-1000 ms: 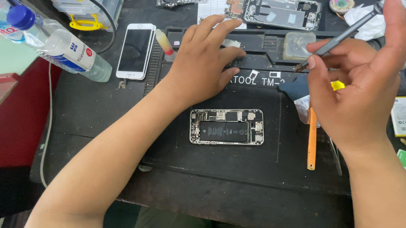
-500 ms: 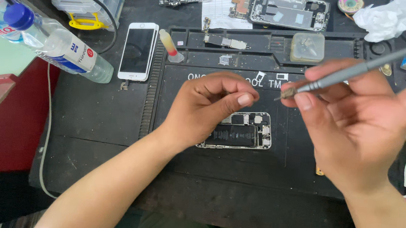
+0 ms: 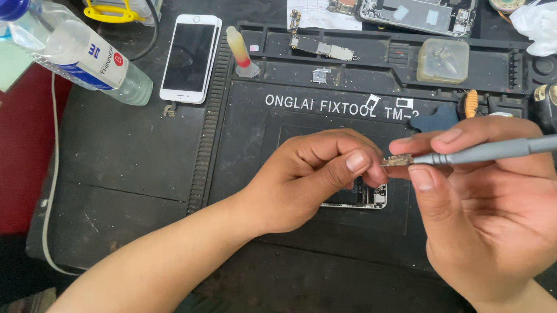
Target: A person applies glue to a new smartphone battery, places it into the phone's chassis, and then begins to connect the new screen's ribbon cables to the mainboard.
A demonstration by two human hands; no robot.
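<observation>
A small metal bit (image 3: 397,161) sits at the tip of the grey screwdriver (image 3: 494,152), just above the opened phone body (image 3: 365,198) that lies on the black repair mat (image 3: 157,166). The left hand (image 3: 310,179) is curled, thumb and fingertips pinched around the bit's near end; the right hand (image 3: 488,215) is closed around the screwdriver shaft, thumb under and forefinger over, near the tip. Most of the phone body is hidden under the hands, so its screws cannot be made out. The step in hand looks like seating or changing the bit in the driver. The next move likely calls for a straight push until it holds, then a steady descent to the phone. Farther out lie a white phone (image 3: 190,56), a clear bottle (image 3: 60,43) and another stripped phone frame (image 3: 416,7).
</observation>
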